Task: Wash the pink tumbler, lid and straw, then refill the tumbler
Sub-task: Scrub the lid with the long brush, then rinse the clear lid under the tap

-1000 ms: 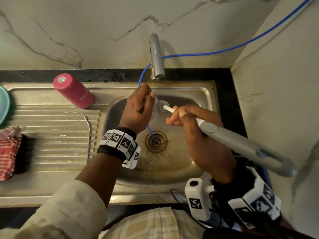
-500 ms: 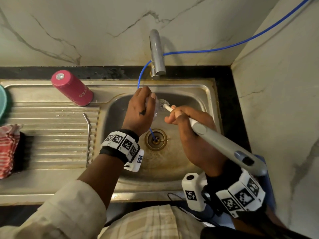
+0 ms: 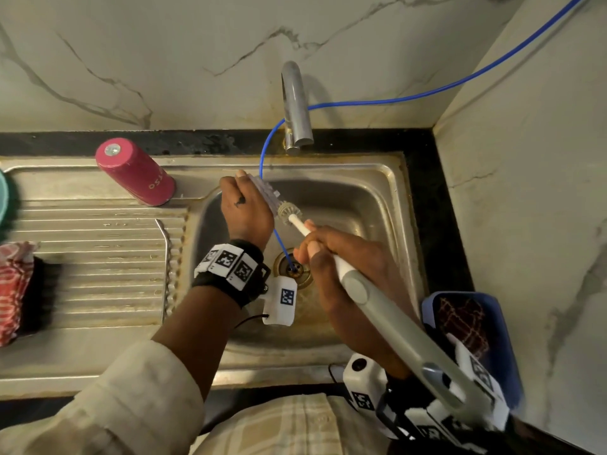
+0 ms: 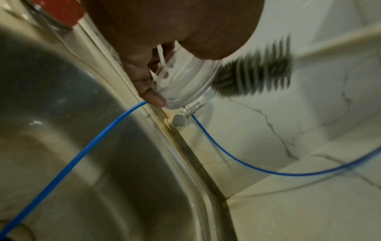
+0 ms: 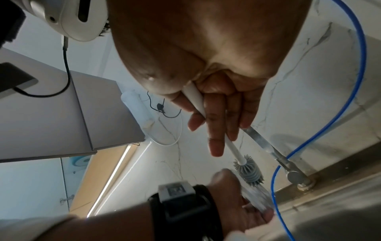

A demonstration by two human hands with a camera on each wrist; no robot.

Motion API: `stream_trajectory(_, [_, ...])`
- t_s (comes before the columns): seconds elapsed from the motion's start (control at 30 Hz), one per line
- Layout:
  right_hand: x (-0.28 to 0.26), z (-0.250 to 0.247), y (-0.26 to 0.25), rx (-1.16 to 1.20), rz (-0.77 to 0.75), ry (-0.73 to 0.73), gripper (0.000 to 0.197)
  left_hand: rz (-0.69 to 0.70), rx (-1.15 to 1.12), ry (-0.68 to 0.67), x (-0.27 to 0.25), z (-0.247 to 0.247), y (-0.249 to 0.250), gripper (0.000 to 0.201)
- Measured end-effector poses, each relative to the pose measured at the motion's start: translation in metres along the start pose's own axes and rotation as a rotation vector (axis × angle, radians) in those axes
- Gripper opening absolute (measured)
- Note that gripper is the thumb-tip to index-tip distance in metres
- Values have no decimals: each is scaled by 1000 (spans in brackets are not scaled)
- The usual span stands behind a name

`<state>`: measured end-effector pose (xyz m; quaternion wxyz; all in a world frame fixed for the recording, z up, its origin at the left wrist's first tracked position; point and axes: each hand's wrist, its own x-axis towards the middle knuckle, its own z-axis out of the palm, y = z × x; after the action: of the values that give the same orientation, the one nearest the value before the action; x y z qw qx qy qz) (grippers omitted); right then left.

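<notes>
My left hand (image 3: 244, 208) grips the clear lid (image 3: 262, 188) over the back left corner of the sink (image 3: 361, 198); in the left wrist view the lid (image 4: 183, 84) sits between thumb and fingers. My right hand (image 3: 328, 247) holds a long grey bottle brush (image 3: 394, 320) by its white stem. The brush head (image 3: 289, 211) touches the lid's lower edge, and its bristles (image 4: 251, 73) show beside the lid. The pink tumbler (image 3: 136, 172) stands upside down on the drainboard. A metal straw (image 3: 166, 244) lies along the drainboard's right edge.
The faucet (image 3: 295, 106) stands behind the basin, and a thin blue hose (image 3: 394, 100) runs from the right wall down into the drain (image 3: 294, 267). A blue tub (image 3: 505, 339) sits at the right, a red checked cloth (image 3: 13, 290) at the far left.
My left hand has shifted toward the sink's back left corner and turned the lid edge-on. The brush has followed it, with the handle swung lower.
</notes>
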<state>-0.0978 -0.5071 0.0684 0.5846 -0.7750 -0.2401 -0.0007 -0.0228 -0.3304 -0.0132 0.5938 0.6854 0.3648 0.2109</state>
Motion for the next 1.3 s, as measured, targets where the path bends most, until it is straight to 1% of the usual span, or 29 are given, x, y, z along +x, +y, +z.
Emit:
stream_trajectory(0.1, [0,1,-6,113,62,58,30,-95,-121,-34,-3,-2,11,33])
stream_trajectory(0.17, [4,1,3,185,134,88,29,-141,-181,-78,-10,-4,15,34])
stream_trajectory(0.23, [8,0,15,108,179,72,28,-178,-222,-140,-14,-5,14,36])
stream_trajectory(0.3, [7,1,29,10,228,5,27,-231,-259,-236,-20,-4,11,43])
stream_trajectory(0.33, [7,0,34,-5,283,-18,26,-235,-246,-259,-22,-4,10,43])
stream_trajectory(0.4, [9,-9,44,-37,371,-5,27,-187,-210,-275,-24,-3,15,36])
stream_trajectory(0.47, [15,-29,48,-114,340,43,25,-147,-210,-295,-24,-3,19,34])
stream_trajectory(0.53, [25,-58,50,-231,239,42,20,-156,-222,-298,-22,-2,20,34])
stream_trajectory(0.6, [41,-86,53,-364,141,-20,17,-181,-225,-311,-22,-2,19,33])
stream_trajectory(0.67, [59,-110,66,-460,144,-89,16,-189,-242,-349,-24,2,18,39])
stream_trajectory(0.7, [68,-121,75,-529,156,-117,17,-213,-266,-365,-25,4,18,51])
stream_trajectory(0.77, [85,-139,96,-702,167,-169,14,-276,-294,-404,-29,9,18,85])
stream_trajectory(0.8, [93,-146,105,-787,174,-217,11,-298,-298,-428,-31,11,19,92])
stream_trajectory(0.83, [101,-152,113,-881,190,-282,11,-308,-306,-443,-34,12,23,90])
stream_trajectory(0.87, [107,-157,123,-969,219,-354,18,-308,-315,-444,-36,13,26,83])
stream_trajectory(0.93, [118,-164,138,-1094,349,-491,36,-320,-314,-442,-37,14,28,67])
stream_trajectory(1.0, [120,-170,153,-1183,460,-606,44,-324,-294,-427,-36,14,23,60])
stream_trajectory(1.07, [117,-177,165,-1193,526,-717,45,-325,-306,-423,-35,13,20,61])
stream_trajectory(1.1, [115,-180,170,-1187,554,-752,46,-335,-314,-421,-34,13,16,69])
stream_trajectory(1.17, [114,-184,178,-1190,566,-770,48,-340,-319,-411,-30,10,7,85])
stream_trajectory(1.2, [114,-185,181,-1205,559,-761,49,-336,-320,-400,-29,9,5,88])
stream_trajectory(1.27, [119,-182,179,-1259,570,-750,42,-327,-323,-391,-27,6,3,84])
stream_trajectory(1.3, [121,-179,176,-1285,597,-744,34,-319,-325,-390,-27,5,5,80])
